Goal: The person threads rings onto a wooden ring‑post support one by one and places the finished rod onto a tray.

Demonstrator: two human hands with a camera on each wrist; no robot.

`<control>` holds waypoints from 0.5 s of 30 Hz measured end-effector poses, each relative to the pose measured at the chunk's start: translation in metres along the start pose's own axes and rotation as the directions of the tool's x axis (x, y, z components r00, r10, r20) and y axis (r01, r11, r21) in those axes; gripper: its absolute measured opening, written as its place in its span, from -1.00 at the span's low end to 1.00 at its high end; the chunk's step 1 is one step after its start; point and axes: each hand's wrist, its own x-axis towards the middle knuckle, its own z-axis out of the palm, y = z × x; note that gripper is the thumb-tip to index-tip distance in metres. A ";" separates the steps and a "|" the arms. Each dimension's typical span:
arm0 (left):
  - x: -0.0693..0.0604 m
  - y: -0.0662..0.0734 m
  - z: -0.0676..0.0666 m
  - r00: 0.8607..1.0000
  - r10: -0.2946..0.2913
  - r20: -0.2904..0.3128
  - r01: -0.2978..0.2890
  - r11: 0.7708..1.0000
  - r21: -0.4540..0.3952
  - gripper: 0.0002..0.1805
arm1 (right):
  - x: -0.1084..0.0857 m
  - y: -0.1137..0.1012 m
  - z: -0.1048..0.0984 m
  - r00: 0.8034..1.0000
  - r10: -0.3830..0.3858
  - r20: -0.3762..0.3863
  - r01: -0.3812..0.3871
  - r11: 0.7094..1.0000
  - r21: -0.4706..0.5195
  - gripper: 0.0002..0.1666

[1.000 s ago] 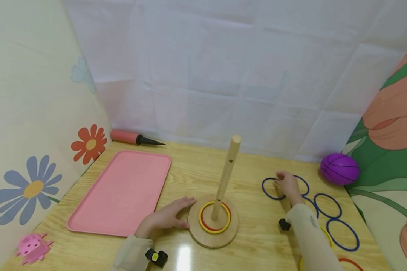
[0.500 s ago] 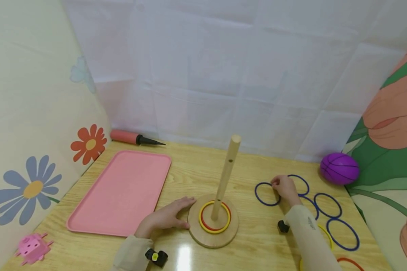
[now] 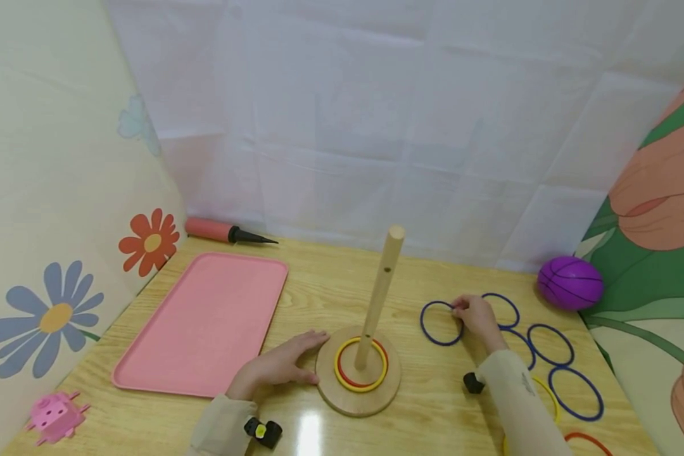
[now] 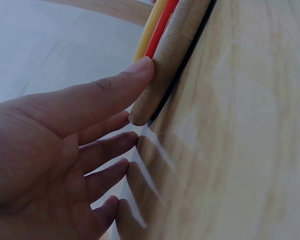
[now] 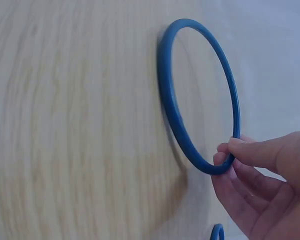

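Right grip point(image 3: 479, 316), blue ring point(image 5: 165, 82) between fingertips point(image 5: 236, 144)

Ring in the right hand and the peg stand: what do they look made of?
Blue ring: probably plastic, judging by its smooth, even colour and slight sheen. Peg stand: likely wood or bamboo, pale tan and smooth-looking; its base shows fine speckled grain along the edge.

Wooden table point(image 3: 433, 405), tray point(image 3: 205, 326), stand point(image 3: 377, 301), blue rings point(image 3: 573, 350)
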 end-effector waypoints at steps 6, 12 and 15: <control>0.001 -0.001 0.001 1.000 -0.011 -0.003 0.011 1.000 0.000 -0.11 | -0.005 -0.010 -0.005 1.000 0.006 0.006 -0.007 0.995 0.102 -0.87; 0.001 0.000 0.000 1.000 -0.021 0.002 0.021 1.000 -0.012 -0.11 | -0.006 -0.020 -0.010 1.000 -0.006 -0.018 0.008 0.988 0.152 -0.84; 0.001 0.000 0.000 1.000 -0.022 0.004 0.022 1.000 -0.013 -0.11 | -0.007 -0.029 -0.014 1.000 -0.013 -0.028 0.018 0.982 0.188 -0.81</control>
